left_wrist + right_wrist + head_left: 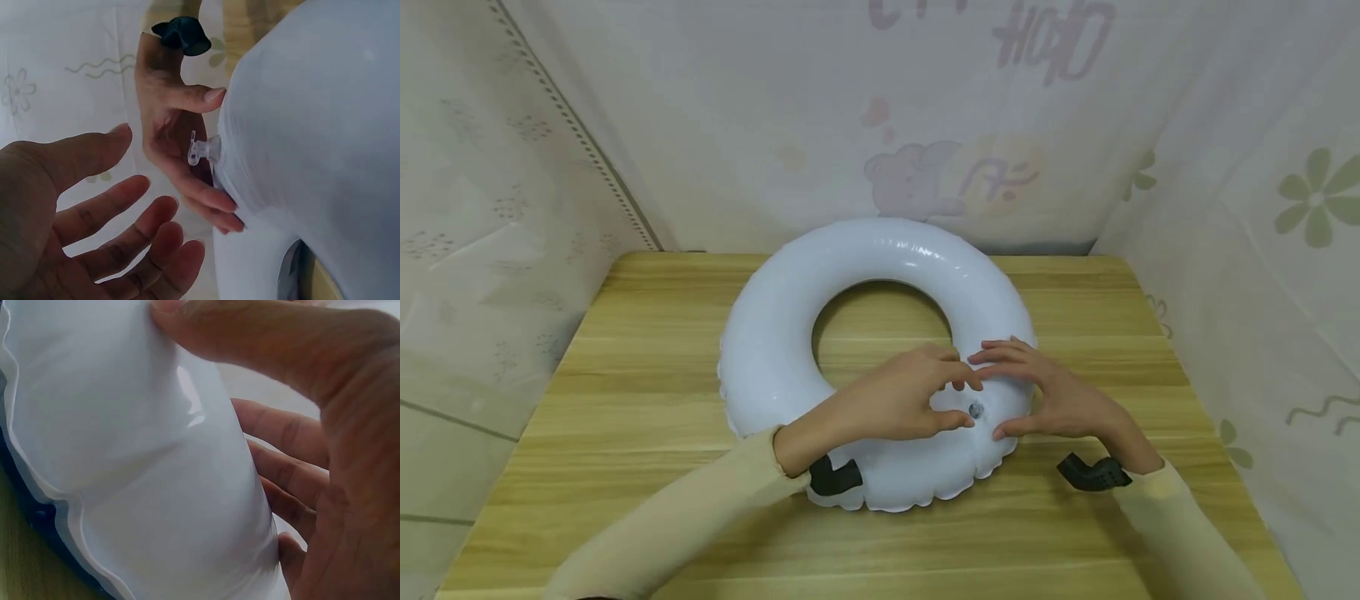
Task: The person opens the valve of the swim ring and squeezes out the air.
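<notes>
A white inflated swim ring point(775, 333) lies flat on the wooden table. On its near right part a clear plastic valve point(203, 150) sticks up with its cap off to one side. My left hand point(917, 396) hovers just left of the valve, thumb and fingers spread apart with nothing between them. Thumb and fingertips of my right hand point(1052, 396) rest on the ring's surface on either side of the valve. In the right wrist view the right thumb point(250, 337) lies over the ring's white surface, and a blue underside shows below the crimped seam.
The wooden table point(640, 367) reaches out on both sides of the ring. Pale printed curtains point(760, 108) hang behind it and at both sides. A dark wrist strap point(837, 477) sits at the left cuff, another strap point(1093, 473) at the right.
</notes>
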Motion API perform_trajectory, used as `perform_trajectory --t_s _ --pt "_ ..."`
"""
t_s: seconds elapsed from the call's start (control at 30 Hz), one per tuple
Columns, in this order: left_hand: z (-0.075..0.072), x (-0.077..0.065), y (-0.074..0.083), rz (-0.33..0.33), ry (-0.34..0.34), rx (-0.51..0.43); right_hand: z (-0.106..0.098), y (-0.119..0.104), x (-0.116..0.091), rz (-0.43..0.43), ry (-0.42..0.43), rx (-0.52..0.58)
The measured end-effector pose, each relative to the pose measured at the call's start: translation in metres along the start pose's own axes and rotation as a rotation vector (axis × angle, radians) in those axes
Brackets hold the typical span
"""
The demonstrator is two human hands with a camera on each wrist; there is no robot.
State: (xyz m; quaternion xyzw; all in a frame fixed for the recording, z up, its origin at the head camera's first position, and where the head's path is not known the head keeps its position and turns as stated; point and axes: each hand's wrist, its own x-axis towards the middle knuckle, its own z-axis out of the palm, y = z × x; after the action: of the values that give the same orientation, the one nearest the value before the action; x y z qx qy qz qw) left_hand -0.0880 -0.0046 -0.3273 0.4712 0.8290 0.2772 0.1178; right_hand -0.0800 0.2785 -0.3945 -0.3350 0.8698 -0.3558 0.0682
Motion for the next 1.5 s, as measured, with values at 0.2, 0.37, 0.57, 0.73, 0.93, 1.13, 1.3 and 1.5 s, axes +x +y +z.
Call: perform_trajectory --t_s 0.2,0.37,0.57,0.73,0.93,1.13,1.3,1.5 --pt "0.006 0.020 0.005 -0.012 -0.082 0.051 0.003 0.004 -0.001 -0.034 0.012 -0.012" --pt "0.013 0.033 0.005 -0.031 -0.114 0.044 0.005 0.006 -0.002 -0.046 0.009 -0.028" --pt "0.020 0.041 0.005 -0.004 -0.131 0.080 0.006 0.005 -0.001 -0.061 0.008 -0.014" --pt "0.022 0.044 0.004 0.007 -0.129 0.079 0.005 0.006 0.000 -0.082 0.010 -0.004" --pt "0.022 0.044 0.002 0.010 -0.121 0.065 0.006 0.008 0.000 -0.106 0.018 -0.006" --pt "0.022 0.043 0.001 0.007 -0.098 0.065 0.005 0.009 0.000 -0.057 -0.003 0.024" --pt "0.021 0.044 0.001 -0.006 -0.093 0.079 0.004 0.009 -0.001 -0.026 -0.007 0.006" --pt "0.021 0.044 0.000 0.032 -0.088 0.093 0.005 0.008 -0.002 -0.018 -0.005 0.006"
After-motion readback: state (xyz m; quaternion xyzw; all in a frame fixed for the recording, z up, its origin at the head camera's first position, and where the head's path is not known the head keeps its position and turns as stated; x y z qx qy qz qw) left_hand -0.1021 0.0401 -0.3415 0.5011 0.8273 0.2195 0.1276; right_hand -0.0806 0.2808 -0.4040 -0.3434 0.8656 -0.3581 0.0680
